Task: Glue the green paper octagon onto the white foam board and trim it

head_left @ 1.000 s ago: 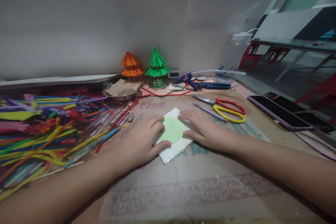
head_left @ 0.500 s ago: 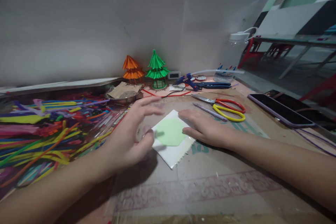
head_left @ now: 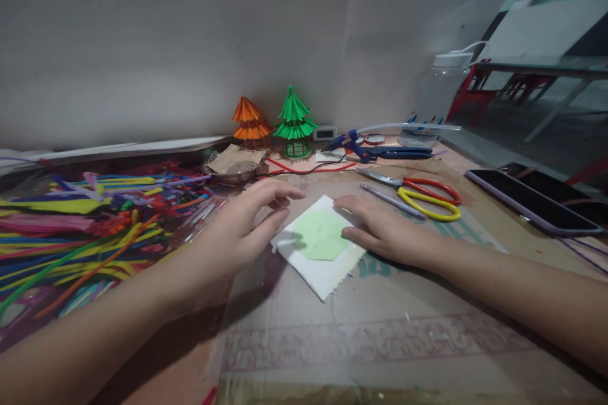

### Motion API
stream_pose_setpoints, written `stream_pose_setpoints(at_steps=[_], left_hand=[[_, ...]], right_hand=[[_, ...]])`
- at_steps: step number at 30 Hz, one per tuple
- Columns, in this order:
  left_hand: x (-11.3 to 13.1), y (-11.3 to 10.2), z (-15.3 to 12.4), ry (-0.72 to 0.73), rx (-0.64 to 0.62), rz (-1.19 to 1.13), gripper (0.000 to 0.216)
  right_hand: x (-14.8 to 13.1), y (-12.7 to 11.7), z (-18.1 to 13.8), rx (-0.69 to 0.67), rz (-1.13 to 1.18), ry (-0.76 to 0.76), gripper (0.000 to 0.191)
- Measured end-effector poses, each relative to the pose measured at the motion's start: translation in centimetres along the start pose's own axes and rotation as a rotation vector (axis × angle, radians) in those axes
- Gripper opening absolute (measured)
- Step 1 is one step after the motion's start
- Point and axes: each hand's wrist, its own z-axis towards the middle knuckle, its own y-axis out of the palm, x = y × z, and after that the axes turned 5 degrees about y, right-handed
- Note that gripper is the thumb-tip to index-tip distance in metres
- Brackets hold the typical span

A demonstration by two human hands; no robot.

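A white square card (head_left: 323, 272) lies on the brown table with a pale green hexagon of paper (head_left: 321, 235) on top of it. My right hand (head_left: 384, 230) rests flat on the card's right side, fingers stretched out and touching the hexagon's edge. My left hand (head_left: 237, 232) hovers just left of the card, raised off the table, fingers extended and apart, holding nothing.
A heap of coloured pipe cleaners (head_left: 85, 228) fills the left. Red-and-yellow scissors (head_left: 418, 193), a pen (head_left: 392, 201), a blue glue gun (head_left: 354, 144), orange (head_left: 250, 120) and green paper trees (head_left: 295, 120) and a clear jar (head_left: 430, 101) stand behind. Two phones (head_left: 534, 202) lie right.
My left hand lifted off the card and hexagon and drew back to the left, uncovering the whole hexagon. My right hand stayed pressed on the card.
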Motion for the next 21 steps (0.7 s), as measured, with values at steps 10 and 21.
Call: stream_pose_setpoints(at_steps=[10,21], left_hand=[[-1.2,3.7,-1.6,-0.074,-0.461,0.185,0.125],[-0.6,4.3,-1.4,-0.157,-0.657,0.319,0.124]], right_hand=[[-2.7,-0.3,-1.0,-0.158,0.123,-0.126,0.088],[-3.8,-1.3,-2.2,-0.325,1.048,0.037,0.056]])
